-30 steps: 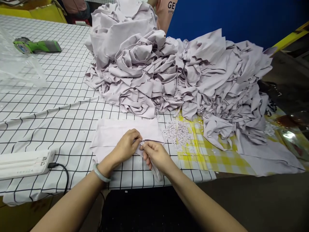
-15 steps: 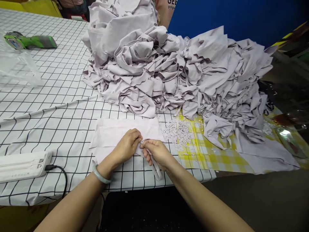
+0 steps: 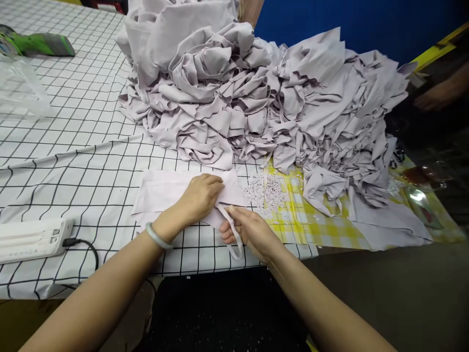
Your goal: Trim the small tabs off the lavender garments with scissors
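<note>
A pale lilac fabric piece (image 3: 161, 188) lies flat before me, with a narrow strap (image 3: 236, 239) looping from its front edge toward me. Over the fabric, my left hand (image 3: 203, 198) has its fingers curled and closed on the cloth near the strap's upper end; its thumb and fingertips are partly hidden. Just to the right, my right hand (image 3: 252, 230) is closed, pinching the strap between thumb and fingers. The strap's loop hangs below those fingers. A light bangle (image 3: 157, 236) circles my left wrist.
A large heap of lilac garments (image 3: 220, 88) covers the back. Small scraps (image 3: 269, 190) lie beside a yellow checked cloth (image 3: 330, 227). A white power bank (image 3: 32, 239) with a cable (image 3: 88, 244) sits left, a green-handled tool (image 3: 44, 45) far left. Another person's hand (image 3: 436, 95) shows at right.
My hands, touching at the strap's end before, have moved slightly apart. The right hand has slid right along the strap. Another person's hand has appeared at right. The view has shifted a little.
</note>
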Demonstrator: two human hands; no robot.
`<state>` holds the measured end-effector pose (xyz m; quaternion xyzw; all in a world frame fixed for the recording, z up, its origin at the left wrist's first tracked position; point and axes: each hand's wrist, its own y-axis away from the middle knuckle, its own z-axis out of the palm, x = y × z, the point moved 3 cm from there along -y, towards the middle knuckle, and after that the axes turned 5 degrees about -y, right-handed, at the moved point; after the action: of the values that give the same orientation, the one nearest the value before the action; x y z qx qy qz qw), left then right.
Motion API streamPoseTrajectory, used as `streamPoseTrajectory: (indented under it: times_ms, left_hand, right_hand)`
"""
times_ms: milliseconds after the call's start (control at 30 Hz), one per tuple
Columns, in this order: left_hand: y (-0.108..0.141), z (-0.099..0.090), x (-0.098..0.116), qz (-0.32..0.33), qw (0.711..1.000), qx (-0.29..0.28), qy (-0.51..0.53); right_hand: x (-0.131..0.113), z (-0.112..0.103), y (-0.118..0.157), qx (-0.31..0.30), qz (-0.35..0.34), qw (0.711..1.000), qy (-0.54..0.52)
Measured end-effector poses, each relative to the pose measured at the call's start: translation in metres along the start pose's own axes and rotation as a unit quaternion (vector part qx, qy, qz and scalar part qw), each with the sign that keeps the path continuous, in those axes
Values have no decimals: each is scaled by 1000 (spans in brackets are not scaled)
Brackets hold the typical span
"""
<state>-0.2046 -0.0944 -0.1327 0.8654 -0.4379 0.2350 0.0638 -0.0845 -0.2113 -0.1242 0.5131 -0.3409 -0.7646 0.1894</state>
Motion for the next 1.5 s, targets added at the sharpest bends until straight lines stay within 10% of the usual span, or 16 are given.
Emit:
streamPoseTrajectory:
  times_ms: [333, 533, 667, 767, 900, 1033, 1167, 1367, 1433, 1500]
  left_hand:
    - [-6, 34, -3, 2, 988, -93, -127]
    - [-3, -11, -17, -8, 995, -89, 47]
    - [77, -79, -40, -158, 968, 184, 61]
    - [165, -81, -21, -242, 942, 225, -51]
    - [239, -25, 21, -307, 920, 220, -102]
    - [248, 10, 37, -368, 886, 270, -79]
    - [242, 0, 39, -443, 845, 283, 97]
    - [239, -15, 68, -407, 610, 74, 676]
    - [237, -17, 68, -386, 624, -3, 679]
    - [233, -21, 55, -391, 713, 21, 581]
  right_hand:
    - [81, -29, 80, 14, -95, 992, 86]
    - [108, -33, 68, 27, -114, 993, -27]
    - [115, -47, 80, 76, -177, 981, 0]
    - [93, -51, 86, 175, -339, 903, 197]
    - [53, -3, 65, 61, -525, 760, 378]
    - [45, 66, 29, -127, -571, 704, 403]
    - [66, 101, 13, -193, -575, 659, 445]
    - [84, 103, 21, -154, -599, 648, 444]
    - [85, 103, 24, -151, -602, 657, 429]
    - [86, 102, 24, -160, -595, 668, 417]
